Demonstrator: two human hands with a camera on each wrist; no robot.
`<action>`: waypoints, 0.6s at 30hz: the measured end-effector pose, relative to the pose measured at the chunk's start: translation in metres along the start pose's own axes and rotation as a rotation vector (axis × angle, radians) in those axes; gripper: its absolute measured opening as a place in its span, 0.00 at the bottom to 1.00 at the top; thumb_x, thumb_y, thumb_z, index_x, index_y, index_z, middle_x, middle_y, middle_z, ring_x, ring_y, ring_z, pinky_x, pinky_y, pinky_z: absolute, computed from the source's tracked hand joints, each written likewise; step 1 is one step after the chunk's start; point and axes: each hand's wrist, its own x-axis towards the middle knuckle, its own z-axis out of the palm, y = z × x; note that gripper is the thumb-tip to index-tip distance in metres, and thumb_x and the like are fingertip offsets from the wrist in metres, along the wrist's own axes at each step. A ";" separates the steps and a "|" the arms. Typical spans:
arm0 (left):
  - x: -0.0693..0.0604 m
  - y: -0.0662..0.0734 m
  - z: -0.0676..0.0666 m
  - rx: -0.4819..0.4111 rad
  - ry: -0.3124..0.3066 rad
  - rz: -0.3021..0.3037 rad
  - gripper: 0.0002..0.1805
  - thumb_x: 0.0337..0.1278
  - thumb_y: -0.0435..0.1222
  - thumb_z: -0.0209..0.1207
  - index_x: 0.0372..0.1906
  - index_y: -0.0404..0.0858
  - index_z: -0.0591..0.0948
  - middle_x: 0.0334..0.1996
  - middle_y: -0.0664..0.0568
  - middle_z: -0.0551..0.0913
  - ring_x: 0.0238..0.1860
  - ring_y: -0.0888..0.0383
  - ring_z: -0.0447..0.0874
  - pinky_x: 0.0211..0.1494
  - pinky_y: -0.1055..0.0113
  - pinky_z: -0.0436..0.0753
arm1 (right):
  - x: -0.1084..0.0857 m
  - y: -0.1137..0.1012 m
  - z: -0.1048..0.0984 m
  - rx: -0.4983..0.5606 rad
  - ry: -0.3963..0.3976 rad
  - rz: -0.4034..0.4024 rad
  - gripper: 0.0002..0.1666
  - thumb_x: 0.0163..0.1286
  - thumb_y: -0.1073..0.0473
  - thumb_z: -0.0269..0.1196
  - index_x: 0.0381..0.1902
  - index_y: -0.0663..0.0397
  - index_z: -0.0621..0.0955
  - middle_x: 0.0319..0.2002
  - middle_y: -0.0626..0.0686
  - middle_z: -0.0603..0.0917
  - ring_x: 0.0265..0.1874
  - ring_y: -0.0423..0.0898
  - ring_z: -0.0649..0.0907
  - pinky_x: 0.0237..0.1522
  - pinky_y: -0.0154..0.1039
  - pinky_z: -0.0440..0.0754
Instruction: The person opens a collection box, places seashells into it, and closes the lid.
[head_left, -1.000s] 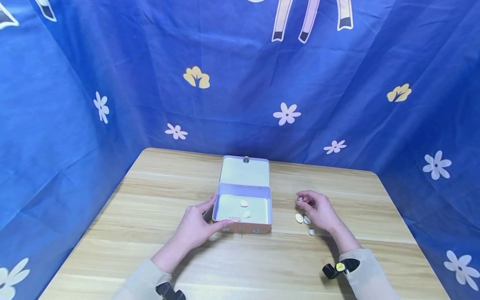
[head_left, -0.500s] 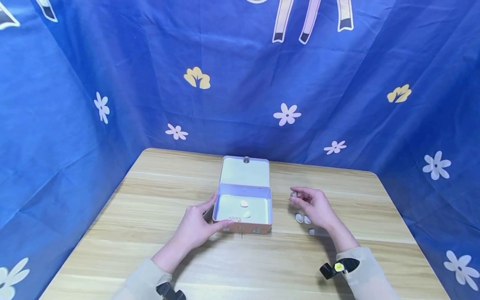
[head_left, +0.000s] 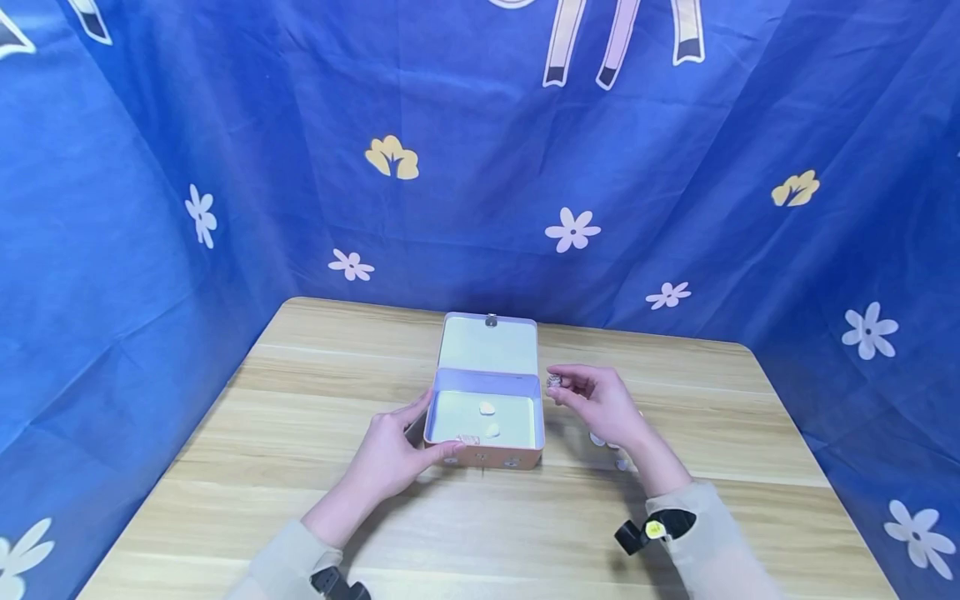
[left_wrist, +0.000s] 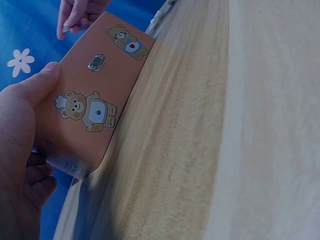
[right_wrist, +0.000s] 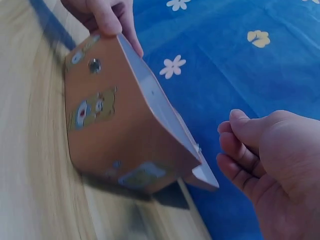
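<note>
An orange tin box (head_left: 486,457) with bear pictures stands on the table, its lid (head_left: 489,346) raised at the back. Inside lie a white shell (head_left: 487,408), another pale shell (head_left: 492,430) and a reddish patterned piece (head_left: 468,439) by the front rim. My left hand (head_left: 387,450) grips the box's left side, thumb at the front rim. Just right of the box, my right hand (head_left: 600,402) pinches a small brown-and-white shell (head_left: 553,381) between thumb and fingers. In the right wrist view the fingers of that hand (right_wrist: 280,160) hide the shell.
Loose pale shells lie on the wooden table (head_left: 300,400) below the right hand, such as one white shell (head_left: 622,464); the hand partly covers others. A blue curtain (head_left: 480,167) with white flowers hangs behind and at the sides.
My right hand has moved left with the patterned shell, from beside the loose shells to the box's right side. The left hand stays on the box.
</note>
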 end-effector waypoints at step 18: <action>-0.004 0.004 0.001 0.005 0.000 -0.023 0.58 0.44 0.64 0.79 0.75 0.33 0.73 0.68 0.39 0.76 0.12 0.67 0.59 0.53 0.57 0.83 | 0.025 -0.008 0.049 0.002 -0.121 -0.027 0.18 0.70 0.65 0.73 0.55 0.65 0.88 0.33 0.47 0.87 0.33 0.44 0.85 0.36 0.39 0.85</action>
